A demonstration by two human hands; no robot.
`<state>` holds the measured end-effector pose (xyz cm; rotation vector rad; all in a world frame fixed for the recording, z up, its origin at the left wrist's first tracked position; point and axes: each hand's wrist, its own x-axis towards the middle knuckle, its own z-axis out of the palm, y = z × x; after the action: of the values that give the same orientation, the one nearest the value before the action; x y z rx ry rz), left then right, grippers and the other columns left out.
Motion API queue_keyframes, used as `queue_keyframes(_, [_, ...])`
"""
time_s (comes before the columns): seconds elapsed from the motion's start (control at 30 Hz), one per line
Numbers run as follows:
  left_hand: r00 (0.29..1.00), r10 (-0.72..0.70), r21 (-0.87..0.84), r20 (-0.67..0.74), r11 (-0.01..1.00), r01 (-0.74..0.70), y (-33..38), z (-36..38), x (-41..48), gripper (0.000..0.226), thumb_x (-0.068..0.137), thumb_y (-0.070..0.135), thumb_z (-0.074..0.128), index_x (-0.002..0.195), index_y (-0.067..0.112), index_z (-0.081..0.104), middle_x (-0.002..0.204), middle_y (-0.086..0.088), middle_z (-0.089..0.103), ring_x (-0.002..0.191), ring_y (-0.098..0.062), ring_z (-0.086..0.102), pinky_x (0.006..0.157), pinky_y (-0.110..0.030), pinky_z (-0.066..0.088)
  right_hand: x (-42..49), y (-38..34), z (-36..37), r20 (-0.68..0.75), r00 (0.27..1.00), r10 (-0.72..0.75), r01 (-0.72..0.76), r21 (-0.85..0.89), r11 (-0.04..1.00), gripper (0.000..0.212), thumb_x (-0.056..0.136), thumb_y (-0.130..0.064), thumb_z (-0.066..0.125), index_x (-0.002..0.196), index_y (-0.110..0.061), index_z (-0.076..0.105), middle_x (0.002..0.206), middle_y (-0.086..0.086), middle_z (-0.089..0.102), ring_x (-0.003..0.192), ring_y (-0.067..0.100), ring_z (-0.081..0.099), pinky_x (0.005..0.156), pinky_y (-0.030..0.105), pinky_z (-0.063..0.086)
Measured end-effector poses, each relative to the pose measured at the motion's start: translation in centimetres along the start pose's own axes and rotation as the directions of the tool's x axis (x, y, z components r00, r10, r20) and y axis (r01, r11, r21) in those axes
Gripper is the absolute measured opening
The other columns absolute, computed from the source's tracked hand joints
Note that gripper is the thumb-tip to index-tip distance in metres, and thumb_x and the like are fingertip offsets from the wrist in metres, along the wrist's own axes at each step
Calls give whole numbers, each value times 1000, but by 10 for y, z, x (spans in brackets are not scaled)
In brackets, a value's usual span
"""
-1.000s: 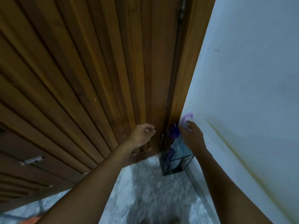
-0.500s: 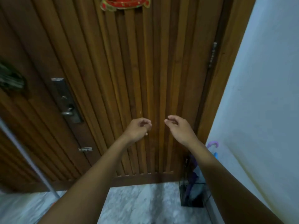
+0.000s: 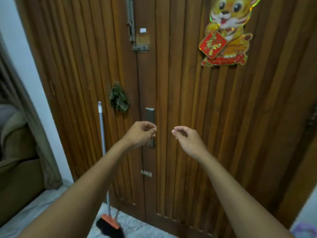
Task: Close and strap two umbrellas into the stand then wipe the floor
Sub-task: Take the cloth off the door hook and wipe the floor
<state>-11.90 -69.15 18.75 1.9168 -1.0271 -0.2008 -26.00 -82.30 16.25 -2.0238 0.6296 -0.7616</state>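
- A brown sofa (image 3: 15,162) fills the left edge, with a drab curtain (image 3: 42,152) hanging beside it against a white wall strip (image 3: 25,54).
- A broom (image 3: 109,224) leans against the left leaf of the slatted wooden door (image 3: 188,100); its grey handle runs up the slats, and its orange-capped black bristle head rests on the marble floor (image 3: 133,225) at the door's bottom edge.
- A dark green cloth bundle (image 3: 119,99) hangs on the left leaf, just right of the broom handle's top.
- The left hand (image 3: 140,134) is raised in front of the door's metal lock plate (image 3: 150,117), fingers curled loosely inward with thumb and forefinger nearly meeting; it holds nothing.
- A slide bolt (image 3: 131,23) sits high at the meeting edge of the leaves, and a small latch (image 3: 146,173) low on that edge.
- The right hand (image 3: 187,140) hangs near the left, apart from it, fingers likewise curled with thumb close to fingertips, empty.
- A cartoon tiger decoration (image 3: 228,30) with a red plaque is stuck to the upper right of the door.
- At the bottom right corner a blurred purple shape (image 3: 305,228) shows, possibly an umbrella; the stand is out of view.
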Motion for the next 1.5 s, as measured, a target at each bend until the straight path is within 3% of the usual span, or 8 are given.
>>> queue_keyframes(0.4, [993,116,168,-35,980,-109,-67,-158,130,7,96,31,58,94,29,65,91,5,70,83,-11,68,64,-22,53,123,-75,109,-36,995,-91,90,-19,996,35,96,-46,55,124,-25,62,125,-6,62,117,12,58,90,26,41])
queue_keyframes(0.5, [992,125,174,-9,977,-121,-94,-182,164,6,95,34,59,94,32,65,98,7,69,93,-12,66,76,-29,58,153,-85,139,-67,995,-80,81,6,997,34,95,-47,56,123,-28,62,123,-5,64,114,12,59,93,33,50])
queue_keyframes(0.7, [997,74,147,8,986,-75,-140,-207,219,32,95,37,59,124,22,60,104,3,64,87,-6,60,66,-20,45,212,-91,185,-56,998,-33,32,-10,999,33,92,-51,58,119,-31,63,126,-6,62,117,15,59,100,46,52])
queue_keyframes(0.93, [998,17,19,-53,1000,-16,-196,-209,290,53,96,26,59,145,17,40,149,-7,44,137,-23,42,98,-27,40,298,-82,234,-18,998,-53,52,-64,997,44,93,-46,60,131,-25,61,130,-9,58,122,15,56,101,41,50])
queue_keyframes(1.03, [994,-1,-35,-114,999,-3,-218,-207,321,57,97,21,58,148,16,34,148,-4,43,133,-21,44,93,-22,40,342,-78,254,-8,995,-96,95,-101,990,47,93,-47,60,134,-25,59,137,-5,58,125,14,53,98,29,43])
queue_keyframes(1.2, [988,-42,-123,-150,992,23,-244,-201,363,57,95,25,61,147,18,37,139,-2,51,119,-15,51,89,-24,46,391,-78,287,-33,989,-144,131,-250,959,51,93,-54,54,138,-33,51,138,-8,57,123,16,56,98,39,50])
queue_keyframes(1.33, [992,-54,-193,-117,981,30,-252,-199,378,57,95,26,62,146,13,40,104,10,59,101,-6,55,75,-10,45,406,-77,308,-109,979,-174,117,-402,908,51,92,-52,55,139,-33,47,129,-8,62,115,19,61,88,38,54])
queue_keyframes(1.5, [993,-43,-187,-111,982,21,-255,-204,388,17,93,25,64,106,15,69,90,-2,67,75,-7,61,65,-18,53,414,-83,315,-169,981,-95,31,-343,939,45,89,-50,64,126,-26,57,96,-13,63,97,16,63,79,37,55])
